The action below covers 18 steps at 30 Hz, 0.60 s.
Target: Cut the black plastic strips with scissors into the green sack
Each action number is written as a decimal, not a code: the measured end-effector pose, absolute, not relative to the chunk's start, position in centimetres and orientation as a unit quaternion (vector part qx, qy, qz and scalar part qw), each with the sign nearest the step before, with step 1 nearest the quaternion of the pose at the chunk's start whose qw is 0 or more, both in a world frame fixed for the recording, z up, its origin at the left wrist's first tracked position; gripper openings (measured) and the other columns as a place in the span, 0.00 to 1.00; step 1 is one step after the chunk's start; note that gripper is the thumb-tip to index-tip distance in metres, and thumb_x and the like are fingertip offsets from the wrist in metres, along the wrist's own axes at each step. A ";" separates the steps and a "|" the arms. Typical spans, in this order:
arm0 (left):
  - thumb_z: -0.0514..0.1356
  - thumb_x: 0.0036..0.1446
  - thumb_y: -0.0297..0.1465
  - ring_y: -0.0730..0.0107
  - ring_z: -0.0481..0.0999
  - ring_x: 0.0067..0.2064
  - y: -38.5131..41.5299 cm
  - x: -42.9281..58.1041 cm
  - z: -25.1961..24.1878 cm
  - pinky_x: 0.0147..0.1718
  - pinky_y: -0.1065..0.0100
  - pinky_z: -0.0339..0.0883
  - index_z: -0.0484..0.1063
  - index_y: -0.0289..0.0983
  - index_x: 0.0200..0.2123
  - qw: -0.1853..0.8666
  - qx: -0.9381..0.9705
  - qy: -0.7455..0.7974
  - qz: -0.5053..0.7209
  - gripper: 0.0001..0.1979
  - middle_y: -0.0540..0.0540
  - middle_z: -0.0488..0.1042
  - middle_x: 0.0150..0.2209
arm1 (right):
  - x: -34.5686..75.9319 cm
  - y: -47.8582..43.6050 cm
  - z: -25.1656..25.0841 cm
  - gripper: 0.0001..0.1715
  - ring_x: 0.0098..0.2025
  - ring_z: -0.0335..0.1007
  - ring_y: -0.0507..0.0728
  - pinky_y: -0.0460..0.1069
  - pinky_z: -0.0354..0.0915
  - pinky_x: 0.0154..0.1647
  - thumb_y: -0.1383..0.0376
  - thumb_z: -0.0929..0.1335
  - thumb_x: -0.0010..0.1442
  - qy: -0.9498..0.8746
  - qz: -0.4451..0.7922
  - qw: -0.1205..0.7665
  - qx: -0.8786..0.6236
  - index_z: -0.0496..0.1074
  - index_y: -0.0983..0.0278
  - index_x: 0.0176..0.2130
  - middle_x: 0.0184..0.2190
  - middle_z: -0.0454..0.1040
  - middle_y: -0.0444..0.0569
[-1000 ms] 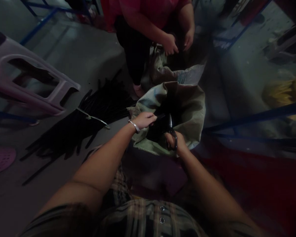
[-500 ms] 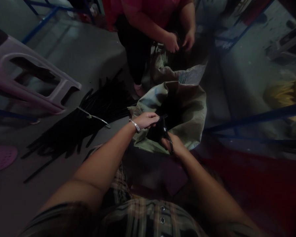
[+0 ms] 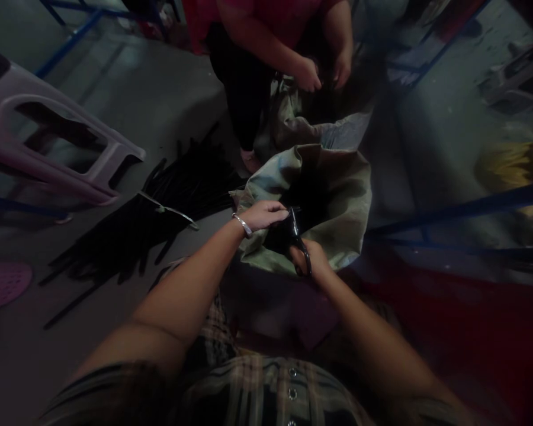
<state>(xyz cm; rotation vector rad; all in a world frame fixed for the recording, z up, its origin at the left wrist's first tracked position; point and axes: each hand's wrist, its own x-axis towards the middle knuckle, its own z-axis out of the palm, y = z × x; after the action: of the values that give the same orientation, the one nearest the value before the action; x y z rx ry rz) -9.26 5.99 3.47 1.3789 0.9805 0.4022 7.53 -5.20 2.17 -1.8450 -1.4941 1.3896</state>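
My right hand (image 3: pixel 313 257) grips a pair of scissors (image 3: pixel 295 228) with dark handles, blades pointing up and away from me. Just left of the blades, my left hand (image 3: pixel 266 216), with a silver bangle at its wrist, pinches a short dark strip whose end lies against the blades. The strip barely shows against the darkness behind it. Both hands are over the mouth of an open woven sack (image 3: pixel 349 219), pale and folded at the rim. Its dark inside hides whatever it holds.
On the floor at left lies a tied bundle of long black strips (image 3: pixel 160 219), near a pinkish plastic stool (image 3: pixel 66 136). Across from me, a co-worker's hands (image 3: pixel 311 76) are over a second sack (image 3: pixel 293 127). Blue metal bars (image 3: pixel 462 213) run along the right.
The scissors' blades have swung slightly left and look closed now. The strip's end that stuck out past them shows less. The co-worker's hands have shifted slightly.
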 end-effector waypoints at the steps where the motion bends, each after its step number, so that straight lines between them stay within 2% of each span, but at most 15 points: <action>1: 0.59 0.51 0.39 0.84 0.56 0.18 6.0 -9.2 3.5 0.18 0.78 0.50 0.71 0.32 0.34 0.643 0.606 0.432 0.177 0.14 0.54 0.62 0.19 | 7.4 -5.2 2.2 0.13 0.17 0.56 0.46 0.41 0.52 0.18 0.59 0.61 0.52 -0.525 0.497 0.198 -0.662 0.60 0.64 0.22 0.16 0.62 0.41; 9: 0.57 0.54 0.40 0.85 0.53 0.15 6.2 -9.2 3.7 0.15 0.79 0.47 0.70 0.32 0.32 0.652 0.581 0.452 0.184 0.15 0.55 0.60 0.17 | 6.9 -5.4 2.2 0.15 0.17 0.55 0.46 0.42 0.52 0.18 0.57 0.62 0.51 -0.512 0.489 0.233 -0.667 0.58 0.64 0.20 0.14 0.59 0.40; 14: 0.55 0.55 0.40 0.86 0.51 0.14 6.4 -9.3 3.3 0.13 0.78 0.42 0.70 0.32 0.33 0.678 0.545 0.453 0.193 0.15 0.54 0.60 0.17 | 7.3 -4.8 3.2 0.13 0.20 0.63 0.49 0.42 0.58 0.23 0.59 0.59 0.53 -0.520 0.520 0.160 -0.658 0.62 0.64 0.24 0.18 0.68 0.43; 18: 0.55 0.56 0.40 0.86 0.52 0.14 6.4 -9.3 3.1 0.13 0.78 0.42 0.70 0.33 0.33 0.681 0.543 0.451 0.196 0.15 0.54 0.61 0.18 | 7.8 -4.4 3.4 0.11 0.25 0.65 0.49 0.43 0.59 0.28 0.60 0.60 0.53 -0.575 0.485 0.121 -0.648 0.64 0.64 0.27 0.23 0.71 0.44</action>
<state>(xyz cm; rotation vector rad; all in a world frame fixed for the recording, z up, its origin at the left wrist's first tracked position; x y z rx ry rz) -9.31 6.40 3.11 1.2183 1.0128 0.4398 7.76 -4.42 3.42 -1.8916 -1.6798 1.4174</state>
